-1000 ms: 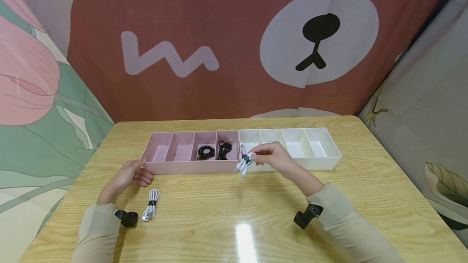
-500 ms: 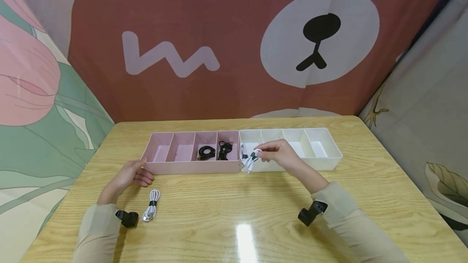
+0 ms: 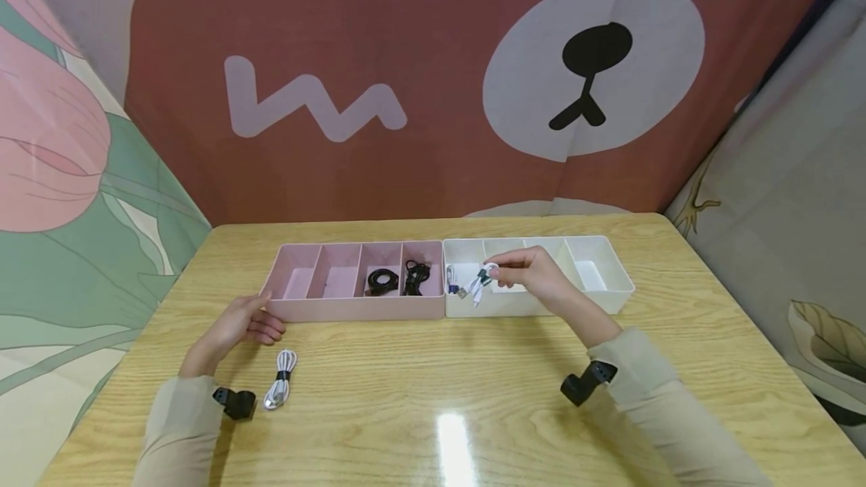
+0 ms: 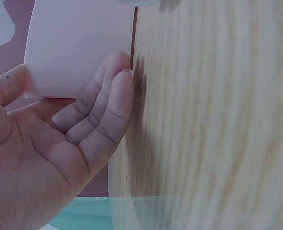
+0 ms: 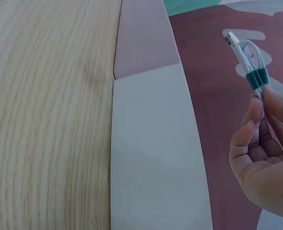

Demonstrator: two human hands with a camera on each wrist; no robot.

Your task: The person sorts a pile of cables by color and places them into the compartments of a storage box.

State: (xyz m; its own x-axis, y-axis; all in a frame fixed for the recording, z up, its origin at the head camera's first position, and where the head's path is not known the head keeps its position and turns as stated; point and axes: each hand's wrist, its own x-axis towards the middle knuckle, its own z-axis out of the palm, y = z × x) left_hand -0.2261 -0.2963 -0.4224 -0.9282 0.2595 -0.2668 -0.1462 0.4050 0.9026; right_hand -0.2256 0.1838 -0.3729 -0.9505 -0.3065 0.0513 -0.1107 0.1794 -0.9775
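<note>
My right hand (image 3: 531, 273) pinches a white charging cable (image 3: 479, 284), coiled and bound with a green tie, between thumb and fingers. In the right wrist view its metal plug (image 5: 232, 38) points up and away from the fingertips. The cable hangs above the front of the white divided box (image 3: 541, 305), overlapping the first and second compartments from the left. My left hand (image 3: 238, 325) touches the left end of the pink divided box (image 3: 358, 311), with its thumb (image 4: 14, 86) at the rim and loosely bent fingers (image 4: 115, 103) against the corner.
Another white cable (image 3: 452, 276) lies in the white box's leftmost compartment. The pink box holds two black cables, one coiled (image 3: 382, 282) and one bundled (image 3: 416, 276). On the wooden table (image 3: 379, 404), a white cable with a black tie (image 3: 280, 380) lies near my left hand.
My right hand has moved rightward and slightly up with the green-tied cable, away from the cable in the leftmost white compartment. My left hand stays at the pink box.
</note>
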